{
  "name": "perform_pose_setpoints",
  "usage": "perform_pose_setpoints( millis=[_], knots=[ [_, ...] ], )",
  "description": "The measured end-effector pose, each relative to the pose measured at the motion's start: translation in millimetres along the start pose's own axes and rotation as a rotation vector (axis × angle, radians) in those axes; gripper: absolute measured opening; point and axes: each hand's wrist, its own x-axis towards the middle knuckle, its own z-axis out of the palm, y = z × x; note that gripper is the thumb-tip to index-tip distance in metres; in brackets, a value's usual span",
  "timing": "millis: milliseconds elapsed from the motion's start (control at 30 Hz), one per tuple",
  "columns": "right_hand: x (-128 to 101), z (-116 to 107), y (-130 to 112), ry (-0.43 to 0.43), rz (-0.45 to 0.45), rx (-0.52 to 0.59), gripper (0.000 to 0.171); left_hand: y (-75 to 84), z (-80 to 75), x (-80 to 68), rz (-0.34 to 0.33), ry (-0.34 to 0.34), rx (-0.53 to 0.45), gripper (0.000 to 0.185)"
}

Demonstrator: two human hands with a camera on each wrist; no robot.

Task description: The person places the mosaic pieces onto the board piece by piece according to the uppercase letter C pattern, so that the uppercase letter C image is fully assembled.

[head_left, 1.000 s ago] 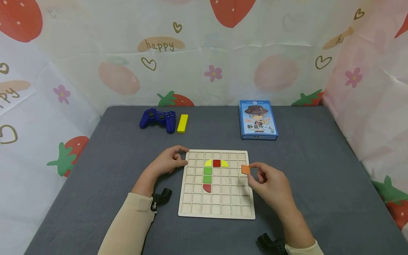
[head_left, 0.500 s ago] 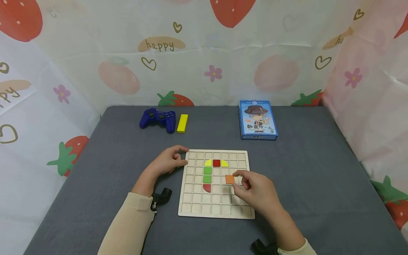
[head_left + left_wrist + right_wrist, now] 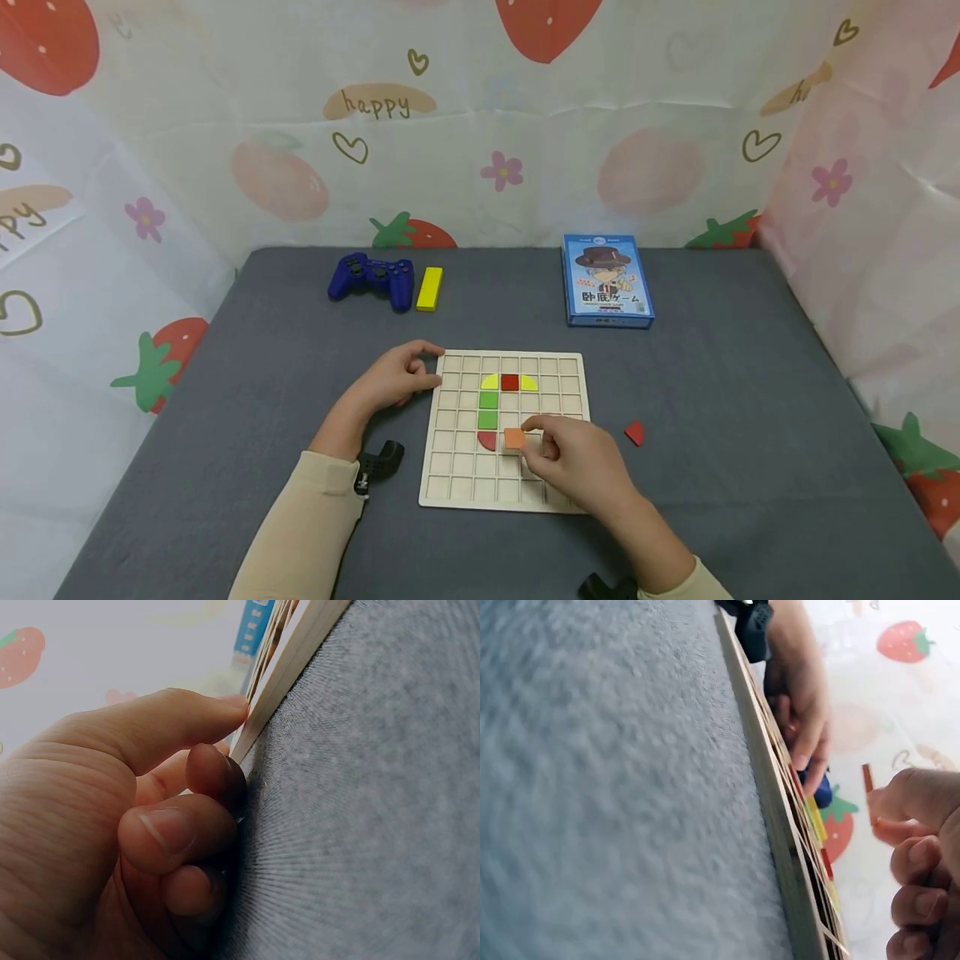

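A wooden grid board [image 3: 457,475] lies on the table. In its cells sit two green squares [image 3: 488,410], a dark red square [image 3: 510,382], two yellow rounded pieces [image 3: 490,382] and a red rounded piece [image 3: 487,441]. My right hand [image 3: 581,462] pinches an orange square tile [image 3: 513,438] between thumb and index finger, over the cells right of the red rounded piece. Edge-on in the right wrist view, the orange tile [image 3: 868,780] stands off from the board. My left hand [image 3: 393,379] touches the board's upper left edge with thumb and index fingertips, its other fingers bent.
A red wedge-shaped piece [image 3: 634,432] lies on the table right of the board. Along the back are a blue game controller [image 3: 372,282], a yellow block [image 3: 430,289] and a blue game box [image 3: 608,281]. Printed curtains [image 3: 465,192] stand behind the table.
My right hand has carried the orange tile left and toward me, from the board's right edge to over its middle. The red wedge at right has come into view. My left hand stays put.
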Motion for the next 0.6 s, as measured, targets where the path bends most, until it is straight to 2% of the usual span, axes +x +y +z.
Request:
perform_pose_setpoints(
  millis=[333,600],
  knots=[
    [5.8,15.0,5.1,-0.079,0.061,-0.019,0.018,0.7,0.2,-0.4,0.002,0.006,0.008,0.046],
    [5.1,19.6,7.2,-0.069,0.053,-0.035,0.021,0.1,0.6,-0.7,0.003,0.007,0.009,0.046]
  ],
)
